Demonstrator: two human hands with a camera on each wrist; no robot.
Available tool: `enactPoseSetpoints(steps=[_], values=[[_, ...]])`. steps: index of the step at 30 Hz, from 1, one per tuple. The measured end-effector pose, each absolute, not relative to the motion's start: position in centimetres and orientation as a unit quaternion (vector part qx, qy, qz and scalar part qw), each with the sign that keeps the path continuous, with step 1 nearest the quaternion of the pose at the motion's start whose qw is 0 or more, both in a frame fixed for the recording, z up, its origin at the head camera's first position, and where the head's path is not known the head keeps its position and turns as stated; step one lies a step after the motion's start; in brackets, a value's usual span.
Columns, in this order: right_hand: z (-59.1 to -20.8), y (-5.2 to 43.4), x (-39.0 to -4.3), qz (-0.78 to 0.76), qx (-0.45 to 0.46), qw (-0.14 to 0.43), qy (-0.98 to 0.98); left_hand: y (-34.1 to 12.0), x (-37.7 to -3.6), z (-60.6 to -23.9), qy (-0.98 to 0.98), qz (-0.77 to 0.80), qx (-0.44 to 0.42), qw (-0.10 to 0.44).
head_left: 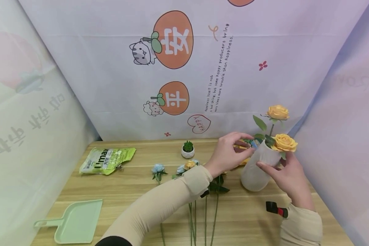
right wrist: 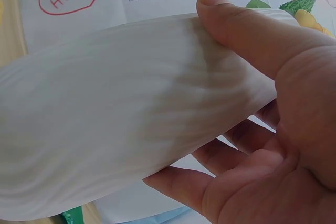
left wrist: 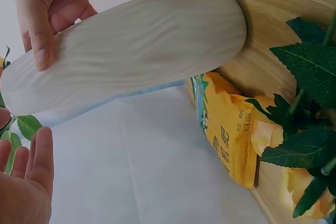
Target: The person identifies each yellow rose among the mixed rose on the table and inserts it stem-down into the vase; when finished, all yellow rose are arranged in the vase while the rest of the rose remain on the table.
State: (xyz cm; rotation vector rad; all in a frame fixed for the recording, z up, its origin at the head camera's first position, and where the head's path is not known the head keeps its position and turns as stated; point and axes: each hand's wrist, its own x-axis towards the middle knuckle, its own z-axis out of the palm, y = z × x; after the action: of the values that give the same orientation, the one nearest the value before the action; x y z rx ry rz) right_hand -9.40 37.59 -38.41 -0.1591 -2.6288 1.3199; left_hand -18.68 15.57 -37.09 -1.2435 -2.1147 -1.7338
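A white ribbed vase [head_left: 256,176] leans to the right at the table's right side, two yellow roses [head_left: 284,142] standing in its mouth. My right hand [head_left: 292,178] grips it near the rim; in the right wrist view the thumb [right wrist: 236,30] lies along one side and the fingers [right wrist: 184,184] curl round the other. Close to the leaves at the vase mouth is my left hand [head_left: 229,152], its fingers loosely bent. The left wrist view shows this left hand [left wrist: 23,187] holding nothing, beside a green leaf [left wrist: 29,126].
Blue and yellow flowers with long stems lie mid-table, including a blue rose [head_left: 158,168]. A yellow packet [left wrist: 231,135] lies behind the vase. Also present are a small potted succulent [head_left: 188,150], a green-white bag [head_left: 106,161] and a pale green dustpan [head_left: 80,222].
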Motion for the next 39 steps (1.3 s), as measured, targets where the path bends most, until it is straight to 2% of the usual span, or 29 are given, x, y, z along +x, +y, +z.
enactPoseSetpoints(steps=[10, 23, 30, 39], values=[[-38.4, 37.5, -9.5, 0.440, -0.068, 0.087, -0.891, 12.1, -18.2, -39.5, -0.719, -0.574, -0.387, 0.058], [-38.3, 37.6, -9.6, 0.437, -0.070, 0.082, -0.893, 3.0, -16.1, -45.6, -0.754, -0.591, -0.286, 0.007], [-38.3, 37.8, -9.5, 0.443, -0.073, 0.077, -0.890, -0.5, -14.6, -48.0, -0.775, -0.577, -0.257, 0.013], [-38.1, 37.5, -9.7, 0.441, -0.069, 0.073, -0.892, -3.1, -13.0, -49.0, -0.819, -0.515, -0.253, 0.017]])
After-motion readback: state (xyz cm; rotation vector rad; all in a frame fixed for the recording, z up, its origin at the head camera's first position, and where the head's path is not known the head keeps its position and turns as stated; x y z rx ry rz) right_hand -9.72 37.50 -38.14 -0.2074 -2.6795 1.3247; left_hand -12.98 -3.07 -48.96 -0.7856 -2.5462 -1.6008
